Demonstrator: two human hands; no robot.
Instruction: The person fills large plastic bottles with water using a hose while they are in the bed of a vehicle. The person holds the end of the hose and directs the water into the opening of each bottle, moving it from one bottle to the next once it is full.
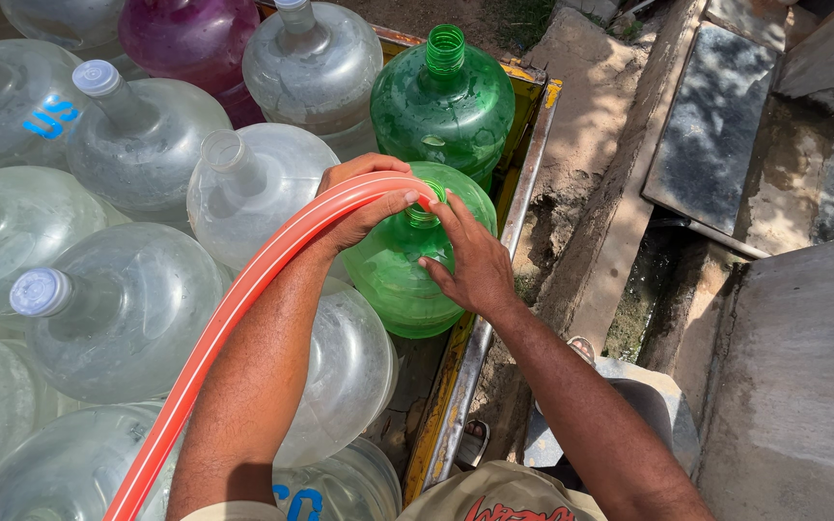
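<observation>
My left hand (pixel 364 198) grips the end of an orange-red hose (pixel 243 299) and bends it down into the mouth of a green water jug (pixel 403 280). The hose runs along my left forearm toward the lower left. My right hand (pixel 475 260) rests on the neck and shoulder of that same green jug, fingers spread around the opening. The jug's mouth is mostly hidden by my fingers and the hose tip.
A second green jug (pixel 444 101) with an open neck stands just behind. Several clear jugs (pixel 132 309), some capped in white, and a purple one (pixel 190 39) fill a cart with a yellow metal rim (pixel 523 183). Concrete slabs (pixel 803 376) and a drain lie to the right.
</observation>
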